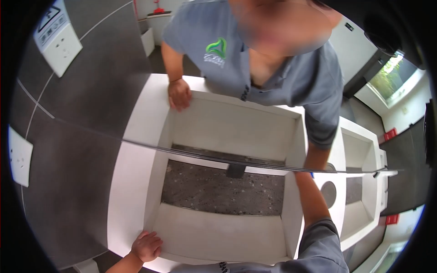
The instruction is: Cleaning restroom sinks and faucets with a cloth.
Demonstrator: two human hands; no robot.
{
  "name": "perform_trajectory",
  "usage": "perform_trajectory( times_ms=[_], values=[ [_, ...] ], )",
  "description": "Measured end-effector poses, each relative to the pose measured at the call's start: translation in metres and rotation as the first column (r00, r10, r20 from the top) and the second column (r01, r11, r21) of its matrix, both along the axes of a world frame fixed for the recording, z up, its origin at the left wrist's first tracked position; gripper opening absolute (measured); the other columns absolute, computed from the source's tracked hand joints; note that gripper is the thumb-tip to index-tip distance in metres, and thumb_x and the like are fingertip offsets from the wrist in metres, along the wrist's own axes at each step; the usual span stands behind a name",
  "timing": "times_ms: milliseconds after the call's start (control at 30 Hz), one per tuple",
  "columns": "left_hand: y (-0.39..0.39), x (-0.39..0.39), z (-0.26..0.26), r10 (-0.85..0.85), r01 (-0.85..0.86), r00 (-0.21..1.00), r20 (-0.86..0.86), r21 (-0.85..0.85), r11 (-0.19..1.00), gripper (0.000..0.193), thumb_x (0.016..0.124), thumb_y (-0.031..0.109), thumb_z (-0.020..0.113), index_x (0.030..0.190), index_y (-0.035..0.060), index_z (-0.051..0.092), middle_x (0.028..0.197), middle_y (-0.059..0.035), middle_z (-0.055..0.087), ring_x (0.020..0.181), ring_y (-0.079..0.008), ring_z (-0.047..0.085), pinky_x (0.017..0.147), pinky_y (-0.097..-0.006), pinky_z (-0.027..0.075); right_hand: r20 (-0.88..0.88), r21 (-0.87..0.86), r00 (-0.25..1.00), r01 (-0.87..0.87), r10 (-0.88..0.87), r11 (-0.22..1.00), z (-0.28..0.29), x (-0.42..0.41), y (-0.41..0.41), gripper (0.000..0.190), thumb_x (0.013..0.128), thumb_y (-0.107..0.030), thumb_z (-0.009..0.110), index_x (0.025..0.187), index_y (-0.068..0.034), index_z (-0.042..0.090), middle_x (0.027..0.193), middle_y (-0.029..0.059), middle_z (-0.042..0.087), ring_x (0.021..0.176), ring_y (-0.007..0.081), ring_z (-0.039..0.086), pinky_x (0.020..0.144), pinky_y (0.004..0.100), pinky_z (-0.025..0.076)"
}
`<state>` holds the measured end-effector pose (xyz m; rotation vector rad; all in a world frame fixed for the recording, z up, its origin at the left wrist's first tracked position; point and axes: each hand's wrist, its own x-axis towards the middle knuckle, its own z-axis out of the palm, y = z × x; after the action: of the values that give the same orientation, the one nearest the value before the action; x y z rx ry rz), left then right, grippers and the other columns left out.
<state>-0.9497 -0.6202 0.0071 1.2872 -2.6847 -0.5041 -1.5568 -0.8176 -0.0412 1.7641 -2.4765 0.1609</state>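
Note:
My left hand rests at the near left corner of a white basin, its fingers lightly curled over the rim and nothing seen held. My right forearm reaches forward past the basin's right side to the lower edge of a wall mirror. My right hand is hidden beyond that edge. A small blue bit shows beside the wrist; I cannot tell what it is. The basin has a speckled dark grey slab between pale walls. Above the edge, the mirror reflects my upper body, both arms and the basin.
A round grey inset lies in the white counter to the right, before a second basin. Dark tiled wall with a white socket plate stands at left. A dark block sits under the mirror's edge.

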Motion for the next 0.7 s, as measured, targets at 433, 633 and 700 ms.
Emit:
perform_trajectory(
  times_ms=[433, 633, 700],
  values=[
    [0.005, -0.001, -0.002, -0.046, 0.037, 0.995, -0.086, -0.102, 0.994, 0.013, 0.070, 0.020, 0.059, 0.079, 0.0118, 0.063, 0.086, -0.0041, 0.064, 0.092, -0.0228, 0.060, 0.091, -0.0426, 0.038, -0.123, -0.572, 0.651, -0.663, 0.749, 0.482, -0.018, 0.300, -0.101, 0.037, 0.084, -0.034, 0.061, 0.109, -0.006, 0.060, 0.105, 0.0137, 0.052, 0.104, 0.0315, 0.048, 0.091, 0.0433, 0.035],
    [0.014, 0.010, -0.007, -0.035, 0.034, 0.996, -0.078, -0.013, 0.999, 0.017, 0.074, 0.015, 0.061, 0.089, 0.0079, 0.064, 0.096, -0.0074, 0.065, 0.103, -0.0280, 0.056, 0.097, -0.0480, 0.036, 0.096, -0.533, 0.679, -0.582, 0.728, 0.614, -0.013, 0.287, -0.103, 0.040, 0.085, -0.035, 0.057, 0.114, -0.008, 0.057, 0.111, 0.0123, 0.051, 0.109, 0.0300, 0.047, 0.093, 0.0443, 0.034],
    [0.014, 0.010, -0.007, -0.021, 0.021, 0.997, -0.073, -0.005, 1.000, 0.019, 0.072, 0.012, 0.062, 0.091, 0.0076, 0.064, 0.097, -0.0071, 0.064, 0.102, -0.0277, 0.056, 0.097, -0.0484, 0.036, 0.165, -0.485, 0.746, -0.509, 0.646, 0.711, -0.005, 0.235, -0.089, 0.041, 0.085, -0.036, 0.056, 0.116, -0.009, 0.056, 0.113, 0.0119, 0.051, 0.110, 0.0294, 0.046, 0.094, 0.0446, 0.034]
  ],
)
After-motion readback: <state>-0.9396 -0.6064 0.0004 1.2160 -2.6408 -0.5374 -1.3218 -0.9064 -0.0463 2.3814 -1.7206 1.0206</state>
